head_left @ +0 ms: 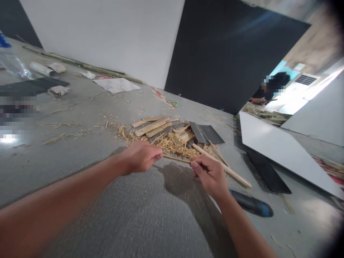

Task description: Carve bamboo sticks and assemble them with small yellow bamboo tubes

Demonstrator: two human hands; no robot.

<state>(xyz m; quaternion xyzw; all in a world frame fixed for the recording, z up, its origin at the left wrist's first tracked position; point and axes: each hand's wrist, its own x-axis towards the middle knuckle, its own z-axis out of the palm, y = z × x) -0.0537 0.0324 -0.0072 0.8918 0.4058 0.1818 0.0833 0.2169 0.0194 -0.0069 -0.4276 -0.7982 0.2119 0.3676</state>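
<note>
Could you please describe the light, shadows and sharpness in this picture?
Head view: a dark shadow falls below the right hand and the thin strip; head view, right: white glare washes out the area beside the other person, who is partly pixelated; head view, lower left: the left forearm looks soft and stretched; head view: both right corners go dark.

Shavings (174, 145) lie on the floor (80, 150) at the frame's centre, slats (154, 127) at their back edge. Before them, a strip (177, 158) spans from the left hand (142, 156) to the right hand (211, 173). A hammer (225, 167) slants from the shavings toward the lower right, passing behind the right hand. Upper left, paper (116, 85) lies before poles (103, 70); a bottle (14, 61) is at the left edge.
</note>
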